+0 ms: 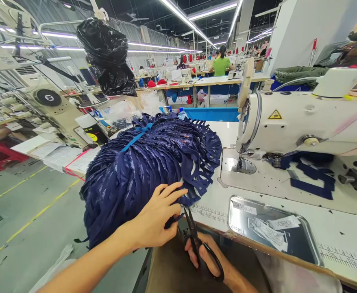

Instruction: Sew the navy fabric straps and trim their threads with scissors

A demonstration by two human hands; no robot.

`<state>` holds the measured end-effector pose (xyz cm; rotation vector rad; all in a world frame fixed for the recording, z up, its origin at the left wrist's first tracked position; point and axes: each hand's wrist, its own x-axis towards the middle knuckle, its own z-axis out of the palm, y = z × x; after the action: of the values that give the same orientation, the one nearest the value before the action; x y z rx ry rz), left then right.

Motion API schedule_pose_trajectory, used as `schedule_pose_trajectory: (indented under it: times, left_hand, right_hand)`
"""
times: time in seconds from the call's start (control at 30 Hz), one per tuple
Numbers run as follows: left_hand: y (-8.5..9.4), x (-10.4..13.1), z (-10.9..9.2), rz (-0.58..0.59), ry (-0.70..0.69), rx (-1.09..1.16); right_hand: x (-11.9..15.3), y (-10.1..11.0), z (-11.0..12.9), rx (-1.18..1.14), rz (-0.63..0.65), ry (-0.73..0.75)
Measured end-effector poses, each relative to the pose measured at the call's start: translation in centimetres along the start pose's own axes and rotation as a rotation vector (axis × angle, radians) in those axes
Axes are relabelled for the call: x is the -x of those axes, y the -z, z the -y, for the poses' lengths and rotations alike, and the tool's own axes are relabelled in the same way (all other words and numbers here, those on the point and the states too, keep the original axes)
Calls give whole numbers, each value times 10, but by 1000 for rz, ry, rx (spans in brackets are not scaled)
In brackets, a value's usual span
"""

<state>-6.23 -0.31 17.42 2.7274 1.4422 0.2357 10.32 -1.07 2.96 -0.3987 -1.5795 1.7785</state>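
Observation:
A large bundle of navy fabric pieces [142, 175] with many loose strip ends lies heaped at the table's front left. A bright blue strip [137, 137] runs across its top. My left hand [157, 215] is at the bundle's front, thumb and index finger pinched on a navy fabric strip [171, 221], the other fingers spread over the pile. Below and to the right, my right hand [207, 256] grips black scissors [193, 236] by the handles. Their blades point up toward the strip ends and look slightly apart. Whether they touch fabric I cannot tell.
A white sewing machine [300, 118] stands at right, with cut navy pieces [312, 183] beneath its arm. In front lies a metal tray [276, 228] holding paper labels. A black plastic bag [105, 53] hangs at upper left. Another person [223, 65] sits farther back.

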Motion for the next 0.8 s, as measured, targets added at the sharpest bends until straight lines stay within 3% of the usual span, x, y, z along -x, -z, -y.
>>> schedule_pose_trajectory:
  times: [0.07,0.13,0.23,0.33,0.53,0.67,0.8]
  left_hand:
    - [-1,-5,5,117,34,33]
    - [-4,-6,12,150,95,57]
    - [-2,-5,19,92,104,113]
    - [8,-5,21,44,96,199]
    - [22,-22,25,80,254,362]
    - [13,-40,32,164,198,311]
    - [-3,-47,33,167,180,222]
  right_hand:
    - [-1,-3,1,-9,-48,3]
    - [2,-6,4,17,-93,-36]
    - [8,-11,7,13,-137,-114]
    - [3,-15,4,-83,-101,-94]
    - [-17,-17,22,-69,-139,-62]
    - [-20,-20,36,0,-252,-105]
    - [-25,-25,23,-42,-327,-96]
